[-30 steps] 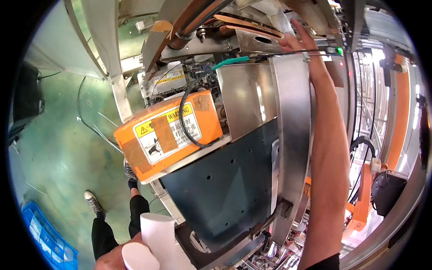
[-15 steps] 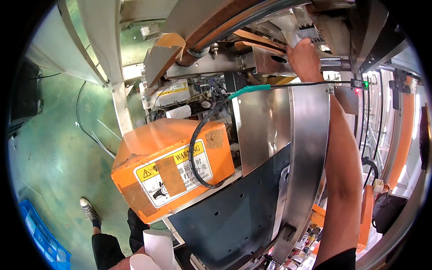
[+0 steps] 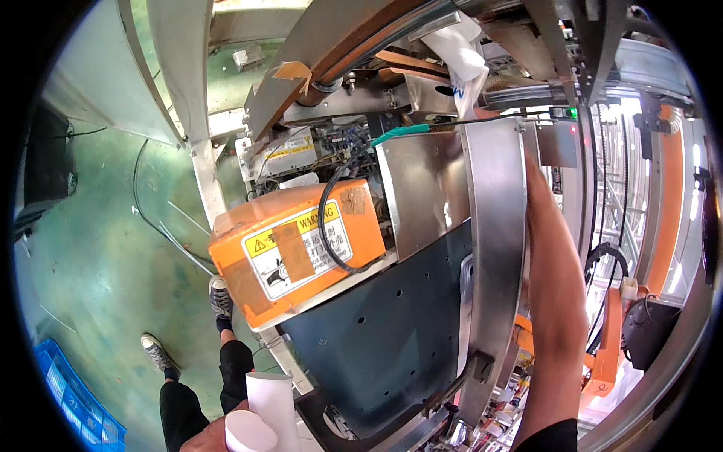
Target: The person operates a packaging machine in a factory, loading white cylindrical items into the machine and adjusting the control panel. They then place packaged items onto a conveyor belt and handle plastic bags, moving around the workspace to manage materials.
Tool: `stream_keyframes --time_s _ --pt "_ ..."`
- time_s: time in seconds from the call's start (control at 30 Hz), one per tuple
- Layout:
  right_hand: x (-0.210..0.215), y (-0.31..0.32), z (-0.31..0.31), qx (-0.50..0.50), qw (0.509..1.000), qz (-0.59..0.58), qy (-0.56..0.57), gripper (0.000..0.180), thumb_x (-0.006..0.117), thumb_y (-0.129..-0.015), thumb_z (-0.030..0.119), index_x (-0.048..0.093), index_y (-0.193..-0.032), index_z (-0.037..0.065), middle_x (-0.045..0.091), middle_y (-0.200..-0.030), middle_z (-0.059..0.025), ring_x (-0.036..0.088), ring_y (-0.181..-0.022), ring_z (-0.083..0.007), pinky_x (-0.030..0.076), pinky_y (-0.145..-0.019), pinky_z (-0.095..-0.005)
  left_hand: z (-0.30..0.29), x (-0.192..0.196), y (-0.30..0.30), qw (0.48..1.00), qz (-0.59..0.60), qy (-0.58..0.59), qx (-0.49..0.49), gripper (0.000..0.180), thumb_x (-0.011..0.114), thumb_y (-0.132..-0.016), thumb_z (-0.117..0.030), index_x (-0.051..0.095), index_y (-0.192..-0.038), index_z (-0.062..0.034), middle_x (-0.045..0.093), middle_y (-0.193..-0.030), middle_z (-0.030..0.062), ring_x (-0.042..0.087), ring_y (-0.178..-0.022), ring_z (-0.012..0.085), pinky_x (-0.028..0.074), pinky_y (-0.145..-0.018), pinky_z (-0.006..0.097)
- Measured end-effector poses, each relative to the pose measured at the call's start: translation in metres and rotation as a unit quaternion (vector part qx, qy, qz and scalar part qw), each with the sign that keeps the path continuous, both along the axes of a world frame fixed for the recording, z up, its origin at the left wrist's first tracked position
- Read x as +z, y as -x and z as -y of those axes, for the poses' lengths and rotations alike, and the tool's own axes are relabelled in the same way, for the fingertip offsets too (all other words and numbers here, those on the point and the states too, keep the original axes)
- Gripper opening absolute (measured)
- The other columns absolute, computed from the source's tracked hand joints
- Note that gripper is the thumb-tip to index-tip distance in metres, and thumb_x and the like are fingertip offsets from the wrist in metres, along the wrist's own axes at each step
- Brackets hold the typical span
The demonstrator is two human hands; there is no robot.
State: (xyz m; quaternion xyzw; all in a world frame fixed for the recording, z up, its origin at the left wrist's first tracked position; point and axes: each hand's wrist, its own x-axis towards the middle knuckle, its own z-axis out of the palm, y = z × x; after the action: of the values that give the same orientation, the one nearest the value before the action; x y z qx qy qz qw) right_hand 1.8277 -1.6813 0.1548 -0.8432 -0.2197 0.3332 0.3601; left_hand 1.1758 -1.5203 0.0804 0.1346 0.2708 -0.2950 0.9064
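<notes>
**White roll low in the left hand, right arm up inside the machine**

A white roll point(image 3: 260, 414) of paper or film sits at the bottom edge of the head view, its round end facing the camera. The left hand point(image 3: 218, 438) shows only as a sliver under it, touching the roll from below; its grip seems closed around the roll, though the fingers are mostly cut off by the picture's edge.

The right forearm point(image 3: 557, 301) rises from the lower right and runs up along a curved steel guard point(image 3: 493, 248). The right hand is hidden behind the guard's upper part, so its grip cannot be told. Above that spot, a strip of white film point(image 3: 463, 60) hangs among brown rails and metal brackets.

Left of the guard lies a dark blue panel point(image 3: 392, 331) with small holes. Above it sits an orange box point(image 3: 297, 248) bearing a yellow warning label, with a black cable point(image 3: 325, 226) looped across its face. Behind the box are exposed wiring and a green-tipped cable.

Below, the person's legs and grey shoes point(image 3: 218, 297) stand on a green floor point(image 3: 90, 271). A blue crate point(image 3: 71, 403) sits at the lower left.
</notes>
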Motion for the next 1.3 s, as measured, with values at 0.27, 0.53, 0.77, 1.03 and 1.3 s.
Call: stream_keyframes --time_s 0.27,0.53,0.77,1.03,1.3 --pt "0.076 0.130 -0.007 0.257 0.854 0.350 0.286 0.034 0.058 -0.083 0.015 0.060 -0.111 -0.004 0.062 -0.108 -0.0251 0.055 -0.105 -0.0404 0.043 -0.091 -0.0411 -0.010 0.011 0.033 0.999 -0.026 -0.031 -0.021 0.101 0.090 -0.049 -0.023 0.040 -0.134 -0.0016 0.056 -0.119 0.0075 0.054 -0.111 0.0220 0.044 -0.095 0.038" --pt "0.102 0.195 0.071 0.139 0.826 0.334 0.433 0.019 0.052 -0.082 0.008 0.063 -0.093 -0.004 0.063 -0.080 -0.0262 0.060 -0.081 -0.0432 0.048 -0.073 -0.0462 -0.012 0.002 0.058 0.998 0.029 -0.041 0.022 0.105 0.089 -0.045 -0.011 0.038 -0.136 0.0007 0.057 -0.122 0.0089 0.053 -0.115 0.0219 0.039 -0.100 0.038" --pt "0.141 0.233 0.054 -0.061 0.892 0.331 0.302 0.035 0.059 -0.088 0.021 0.060 -0.114 -0.002 0.066 -0.082 -0.0157 0.065 -0.076 -0.0264 0.049 -0.072 -0.0366 -0.021 0.021 0.062 0.997 0.048 -0.064 -0.006 0.099 0.088 -0.048 -0.010 0.040 -0.134 0.0000 0.056 -0.123 0.0088 0.052 -0.116 0.0229 0.040 -0.099 0.040" --pt "0.077 0.115 -0.006 -0.006 0.946 0.323 0.008 0.048 0.055 -0.095 0.020 0.043 -0.137 0.000 0.054 -0.131 -0.0163 0.048 -0.124 -0.0213 0.038 -0.104 -0.0326 -0.031 0.041 0.022 0.976 0.107 -0.029 0.188 0.073 0.085 -0.042 -0.012 0.058 -0.109 -0.0024 0.059 -0.117 0.0209 0.052 -0.118 0.0387 0.038 -0.099 0.047" --pt "0.047 0.046 -0.102 0.123 0.891 0.400 0.177 0.093 0.073 -0.075 0.050 0.031 -0.143 0.002 0.031 -0.147 -0.0247 0.033 -0.137 -0.0337 0.029 -0.111 -0.0391 -0.025 0.011 0.028 0.988 0.040 -0.085 0.122 0.085 0.086 -0.040 -0.006 0.053 -0.119 -0.0038 0.060 -0.116 0.0093 0.055 -0.113 0.0245 0.039 -0.099 0.041"
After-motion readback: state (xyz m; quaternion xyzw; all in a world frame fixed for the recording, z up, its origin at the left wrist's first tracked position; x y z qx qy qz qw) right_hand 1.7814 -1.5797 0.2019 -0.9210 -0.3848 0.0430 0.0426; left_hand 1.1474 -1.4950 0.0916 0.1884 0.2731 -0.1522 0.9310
